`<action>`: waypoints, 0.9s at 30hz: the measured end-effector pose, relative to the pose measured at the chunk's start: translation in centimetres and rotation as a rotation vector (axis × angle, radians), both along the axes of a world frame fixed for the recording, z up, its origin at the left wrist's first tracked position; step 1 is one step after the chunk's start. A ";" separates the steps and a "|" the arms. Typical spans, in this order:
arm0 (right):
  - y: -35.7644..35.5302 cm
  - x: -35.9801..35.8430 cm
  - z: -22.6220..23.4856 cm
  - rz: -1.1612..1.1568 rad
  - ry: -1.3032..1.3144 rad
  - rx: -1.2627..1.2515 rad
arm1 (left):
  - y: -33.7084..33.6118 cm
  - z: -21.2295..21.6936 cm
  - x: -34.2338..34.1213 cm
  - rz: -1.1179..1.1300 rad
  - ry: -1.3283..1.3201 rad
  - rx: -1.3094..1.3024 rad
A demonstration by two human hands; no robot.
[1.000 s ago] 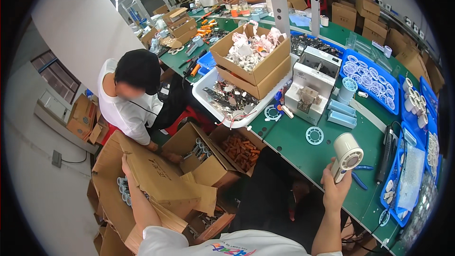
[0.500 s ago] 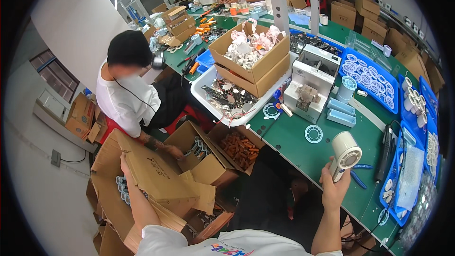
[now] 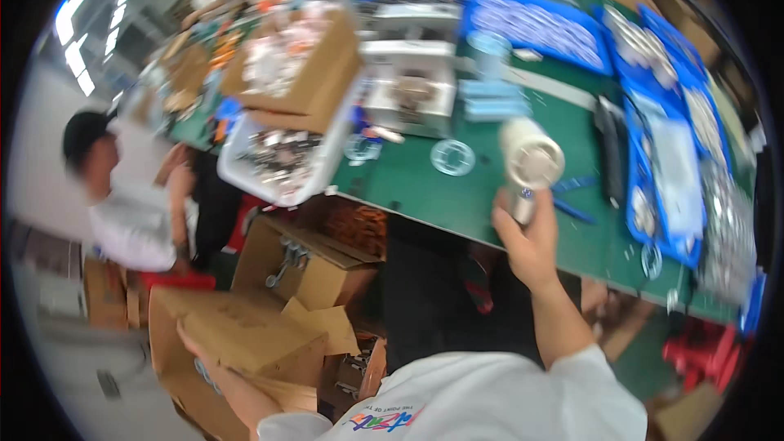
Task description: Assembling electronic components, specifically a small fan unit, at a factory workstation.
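Now we see our right hand [image 3: 529, 238] raised over the near edge of the green work surface [image 3: 425, 180], fingers clamped round the silvery grip of a white, round-headed handheld tool [image 3: 529, 165]; its round face points toward the camera. Pic is motion-blurred, so details are soft.

Our left hand [image 3: 196, 341] is low at lower left, reaching under the flap of a big brown cardboard box [image 3: 237, 335] on the floor. Fingers are hidden behind the cardboard, so we can't tell if they're apart or closed.

Just beside the tool, to its left on the surface, lies a clear round ring-shaped part [image 3: 452, 157]. Blue-handled pliers [image 3: 572, 196] lie just right of the hand, w/ a long black bar-shaped tool [image 3: 608, 151] past them. Blue plastic trays of small metal parts [image 3: 670, 155] run along the right side.

Further back: a white boxy benchtop machine [image 3: 412, 73], an open cardboard box of pale parts [image 3: 294, 65], and a white tub of dark metal bits [image 3: 282, 159] near the surface's left edge.

Another person in a white shirt [image 3: 135, 212] sits at left, near more open cartons [image 3: 306, 265].
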State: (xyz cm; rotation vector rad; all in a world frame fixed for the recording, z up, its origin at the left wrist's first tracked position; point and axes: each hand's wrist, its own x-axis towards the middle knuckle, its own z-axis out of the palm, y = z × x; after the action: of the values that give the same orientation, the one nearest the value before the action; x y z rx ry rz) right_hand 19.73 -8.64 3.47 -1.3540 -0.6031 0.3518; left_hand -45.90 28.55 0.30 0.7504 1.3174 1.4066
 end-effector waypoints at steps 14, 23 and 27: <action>-1.5 1.0 0.2 -0.045 -0.068 -0.131 | 1.1 0.3 4.5 -0.016 0.067 -0.063; -3.5 1.6 1.7 0.780 0.867 0.561 | 4.8 -4.3 -1.8 0.253 0.340 0.067; -2.9 0.0 -0.4 0.046 -0.217 0.216 | 3.1 -2.4 0.9 0.338 0.402 -0.094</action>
State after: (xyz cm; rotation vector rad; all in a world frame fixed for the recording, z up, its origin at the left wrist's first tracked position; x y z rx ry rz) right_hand 19.71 -11.50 3.11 -1.1795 -0.8296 0.1719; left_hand -45.04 31.64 -2.08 0.8003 1.8807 1.4905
